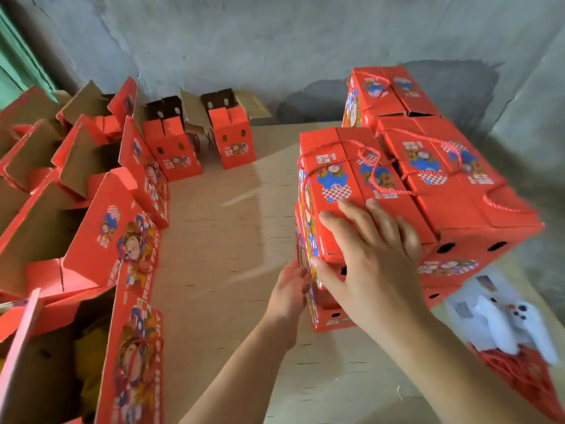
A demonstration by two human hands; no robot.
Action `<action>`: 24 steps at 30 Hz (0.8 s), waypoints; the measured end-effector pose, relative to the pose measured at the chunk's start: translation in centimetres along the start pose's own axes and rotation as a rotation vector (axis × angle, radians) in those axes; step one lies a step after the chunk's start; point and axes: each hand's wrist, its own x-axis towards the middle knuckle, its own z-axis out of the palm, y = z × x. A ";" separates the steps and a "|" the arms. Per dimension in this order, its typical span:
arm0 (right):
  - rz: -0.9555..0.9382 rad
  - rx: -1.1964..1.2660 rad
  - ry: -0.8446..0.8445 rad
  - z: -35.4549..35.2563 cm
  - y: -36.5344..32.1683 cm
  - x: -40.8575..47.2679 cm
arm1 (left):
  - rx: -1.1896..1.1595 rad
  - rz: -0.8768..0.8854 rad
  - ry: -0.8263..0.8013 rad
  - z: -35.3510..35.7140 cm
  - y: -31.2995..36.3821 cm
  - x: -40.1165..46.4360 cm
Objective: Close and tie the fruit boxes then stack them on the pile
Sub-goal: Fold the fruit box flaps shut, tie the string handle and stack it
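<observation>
A closed red fruit box (345, 179) with a red cord handle tied over its lid sits on top of the pile of closed red boxes (443, 179) at the right. My right hand (373, 255) lies flat on the near end of that top box, fingers spread and straight. My left hand (289, 289) touches the left side of the boxes just below it, fingers against the printed face. Several open red boxes (171, 148) with raised flaps stand at the left and far side of the board.
The boxes stand on a light wooden board (220, 270) against a grey concrete wall. A white plastic item and a bundle of red cord (526, 371) lie at the lower right. An open box (61, 362) holding yellow fruit is at the lower left.
</observation>
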 end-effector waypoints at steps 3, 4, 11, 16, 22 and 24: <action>0.031 -0.006 0.073 0.7 -0.3 0.2 | 0.466 0.053 -0.134 0.2 -6.6 0.1; 0.036 -0.016 0.095 1.0 -0.4 0.1 | 0.569 0.071 -0.157 0.7 -8.0 0.2; 0.025 -0.035 0.165 2.2 -0.3 0.9 | 0.163 0.063 -0.012 1.6 -8.7 4.2; 0.077 -0.029 0.161 3.4 -1.4 3.8 | 0.080 -0.010 -0.018 0.2 -7.0 8.0; 0.120 -0.015 0.192 4.1 -1.9 4.7 | 0.256 -0.075 -0.094 -1.8 -6.5 9.5; 0.120 -0.009 0.184 4.0 -1.9 4.6 | 0.406 -0.043 -0.088 -2.1 -6.6 9.5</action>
